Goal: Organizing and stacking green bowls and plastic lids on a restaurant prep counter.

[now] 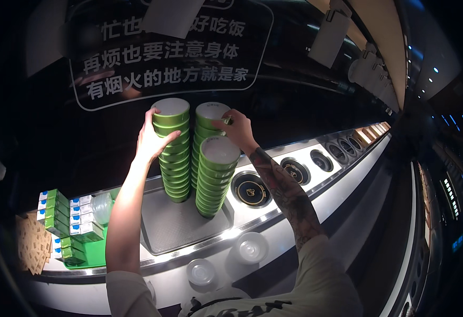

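Note:
Three tall stacks of green bowls with white insides stand on a grey tray (172, 230) before me. My left hand (150, 138) wraps around the upper bowls of the left stack (176, 158), its thumb on the near side and its fingers on the far left. At the back right stack (212, 111), my right hand (237, 126) pinches the top bowl by its right rim. The front right stack (217, 178) stands just below that hand and partly hides the back one. Neither hand shows any bowl lifted apart from its stack.
On the left, small green-and-white cartons (57, 210) and clear plastic containers (102, 208) sit by a green tray (94, 253), beside brown paper packets (35, 241). Round black counter wells (251, 190) run to the right. Clear plastic bowls (251, 247) lie along the near edge.

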`<state>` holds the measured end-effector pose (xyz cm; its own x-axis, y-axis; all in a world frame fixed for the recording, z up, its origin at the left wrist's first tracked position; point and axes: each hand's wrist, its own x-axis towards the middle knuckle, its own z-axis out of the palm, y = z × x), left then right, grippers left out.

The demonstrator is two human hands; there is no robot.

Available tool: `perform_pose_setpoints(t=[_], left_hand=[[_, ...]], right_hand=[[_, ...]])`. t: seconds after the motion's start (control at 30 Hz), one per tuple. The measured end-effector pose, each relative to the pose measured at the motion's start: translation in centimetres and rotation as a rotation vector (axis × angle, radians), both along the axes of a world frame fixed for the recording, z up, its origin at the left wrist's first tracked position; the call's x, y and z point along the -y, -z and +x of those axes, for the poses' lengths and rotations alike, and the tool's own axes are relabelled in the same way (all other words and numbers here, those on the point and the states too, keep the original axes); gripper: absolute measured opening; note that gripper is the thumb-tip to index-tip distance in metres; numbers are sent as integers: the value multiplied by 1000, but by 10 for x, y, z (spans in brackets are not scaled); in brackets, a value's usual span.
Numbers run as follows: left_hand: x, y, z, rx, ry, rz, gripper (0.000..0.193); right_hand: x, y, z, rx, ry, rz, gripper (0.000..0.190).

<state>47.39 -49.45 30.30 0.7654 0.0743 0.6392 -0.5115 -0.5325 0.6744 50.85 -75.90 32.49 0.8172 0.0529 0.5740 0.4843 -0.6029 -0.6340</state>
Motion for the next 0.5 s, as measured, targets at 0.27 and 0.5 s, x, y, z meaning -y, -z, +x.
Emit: perform_pose_setpoints(t=[0.27, 0.5], left_hand=[[3, 6, 8, -24, -81, 15, 81], [8, 9, 12, -21, -4, -159, 102]], right_hand=[[-23, -31, 12, 432, -60, -357, 51], [-77, -48, 21, 75, -537, -490, 30]])
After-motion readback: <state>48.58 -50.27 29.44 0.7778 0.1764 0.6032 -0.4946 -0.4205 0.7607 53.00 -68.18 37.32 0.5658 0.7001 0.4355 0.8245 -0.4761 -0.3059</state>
